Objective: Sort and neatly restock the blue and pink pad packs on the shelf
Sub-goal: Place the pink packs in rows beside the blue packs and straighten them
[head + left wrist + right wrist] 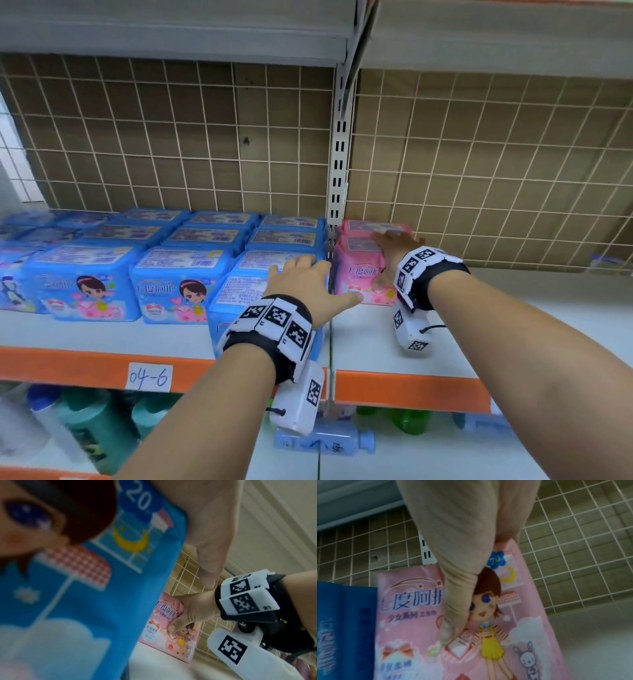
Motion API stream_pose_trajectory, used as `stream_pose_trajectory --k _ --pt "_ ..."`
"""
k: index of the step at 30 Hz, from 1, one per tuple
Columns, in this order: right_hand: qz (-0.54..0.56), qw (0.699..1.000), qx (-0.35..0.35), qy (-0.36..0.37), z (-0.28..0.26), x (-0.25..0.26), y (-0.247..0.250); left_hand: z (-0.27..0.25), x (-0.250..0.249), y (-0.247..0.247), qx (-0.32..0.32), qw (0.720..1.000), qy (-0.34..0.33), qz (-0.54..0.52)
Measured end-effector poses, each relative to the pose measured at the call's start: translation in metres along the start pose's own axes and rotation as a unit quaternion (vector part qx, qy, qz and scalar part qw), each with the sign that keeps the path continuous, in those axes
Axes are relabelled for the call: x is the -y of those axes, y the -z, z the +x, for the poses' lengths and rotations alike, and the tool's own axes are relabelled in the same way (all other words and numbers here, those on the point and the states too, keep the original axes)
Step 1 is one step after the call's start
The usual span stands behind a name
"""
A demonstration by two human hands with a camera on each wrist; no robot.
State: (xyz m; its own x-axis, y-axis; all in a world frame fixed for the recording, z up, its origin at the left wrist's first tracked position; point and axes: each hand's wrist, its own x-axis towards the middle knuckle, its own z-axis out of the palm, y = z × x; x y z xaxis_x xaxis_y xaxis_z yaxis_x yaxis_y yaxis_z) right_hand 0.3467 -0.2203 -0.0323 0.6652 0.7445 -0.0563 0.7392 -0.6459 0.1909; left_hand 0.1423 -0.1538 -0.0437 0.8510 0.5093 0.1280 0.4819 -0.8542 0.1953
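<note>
While the left hand (301, 284) lies on top of the front blue pack (236, 291), its fingers curve over the top edge and the thumb points to the right, along the side of the pack; so this hand holds the pack from above. In the left wrist view the printed front of this pack fills most of the picture, very close and blurred. The pack stands nearer to the orange shelf edge (85, 368) than its neighbours, at the right end of the blue group.

The right hand (390, 253) grips the front pink pack (359, 277): the fingers lie over its top and the thumb presses on the printed front, as the right wrist view shows clearly. A second pink pack (373, 226) stands directly behind it, against the wire grid (479, 154) at the back. The pink packs are just to the right of the slotted metal post (337, 171), and the blue packs (137, 260) fill the shelf (445, 342) to the left of it in rows, touching one another.

Both wrists wear black bands with white marker blocks. A paper label (149, 377) reading "04-6" is on the orange edge. Below, on the lower shelf, there are green bottles (99, 421) and a light blue bottle (325, 440) lying on its side.
</note>
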Motion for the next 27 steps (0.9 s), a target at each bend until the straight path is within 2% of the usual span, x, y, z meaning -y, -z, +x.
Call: stream_pose_trajectory --k 3,5,9,12,14,16,17,19,21,23,25,27 --pt "0.02 0.997 0.004 -0.081 -0.007 0.007 -0.002 -0.001 0.0 0.0 -0.02 0.999 -0.016 0.027" --pt "0.039 0.995 -0.018 -0.09 -0.019 0.01 0.0 -0.006 -0.002 0.001 -0.041 0.998 -0.047 0.034" --pt "0.034 0.994 -0.102 0.009 -0.062 0.011 0.021 -0.017 -0.01 0.006 -0.115 0.986 -0.094 0.076" --pt "0.103 0.982 -0.15 0.051 -0.108 0.007 0.024 -0.026 -0.027 0.013 -0.143 0.975 -0.113 0.127" --pt "0.19 0.956 -0.198 0.1 -0.146 -0.002 0.008 -0.043 -0.047 0.013 -0.191 0.959 -0.159 0.133" --pt "0.269 0.923 -0.23 0.154 -0.184 -0.012 -0.02 -0.069 -0.061 -0.004 -0.258 0.942 -0.197 0.081" --pt "0.297 0.911 -0.228 0.175 -0.202 -0.016 -0.039 -0.084 -0.068 -0.019 -0.268 0.94 -0.206 0.051" --pt "0.335 0.899 -0.193 0.207 -0.235 -0.022 -0.084 -0.118 -0.08 -0.061 -0.211 0.958 -0.193 -0.001" --pt "0.362 0.893 -0.154 0.217 -0.258 -0.028 -0.134 -0.153 -0.088 -0.111 -0.138 0.977 -0.152 -0.058" --pt "0.396 0.89 -0.116 0.193 -0.277 -0.033 -0.189 -0.19 -0.101 -0.164 -0.062 0.987 -0.109 -0.099" --pt "0.422 0.894 -0.045 0.143 -0.297 -0.036 -0.245 -0.224 -0.114 -0.213 0.024 0.991 -0.079 -0.109" --pt "0.436 0.893 0.036 0.108 -0.317 -0.04 -0.301 -0.253 -0.123 -0.257 0.161 0.981 0.01 -0.107"
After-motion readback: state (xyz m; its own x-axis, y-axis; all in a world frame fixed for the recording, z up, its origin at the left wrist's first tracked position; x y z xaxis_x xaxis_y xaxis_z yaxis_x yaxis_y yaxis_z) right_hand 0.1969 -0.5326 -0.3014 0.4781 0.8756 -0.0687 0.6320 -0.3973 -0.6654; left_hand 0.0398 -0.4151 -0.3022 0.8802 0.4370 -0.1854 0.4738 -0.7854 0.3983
